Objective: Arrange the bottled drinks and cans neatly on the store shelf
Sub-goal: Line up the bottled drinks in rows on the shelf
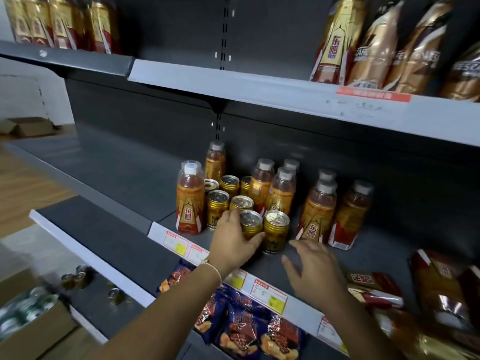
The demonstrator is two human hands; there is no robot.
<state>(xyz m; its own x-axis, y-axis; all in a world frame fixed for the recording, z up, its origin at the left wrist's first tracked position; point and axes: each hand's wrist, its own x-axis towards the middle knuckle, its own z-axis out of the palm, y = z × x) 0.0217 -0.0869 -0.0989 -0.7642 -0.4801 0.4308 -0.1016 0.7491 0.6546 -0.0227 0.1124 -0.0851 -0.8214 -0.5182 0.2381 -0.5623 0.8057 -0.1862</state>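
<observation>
Several gold cans and orange bottled drinks stand in a cluster on the dark middle shelf [117, 175]. My left hand [233, 240] wraps around a gold can [250, 223] at the front of the cluster. Right beside it stands another gold can [275, 231]. A tall bottle [189, 198] stands at the cluster's left, and two bottles [318, 211] stand to the right. My right hand [315, 266] hovers over the bare shelf in front of those two bottles, fingers spread, holding nothing.
The upper shelf [259, 92] carries more bottles [335, 40] at its right. Snack bags [246, 323] fill the shelf below. A cardboard box [28, 315] of cans sits at the lower left. Wrapped packs [441, 289] lie on the right of the middle shelf.
</observation>
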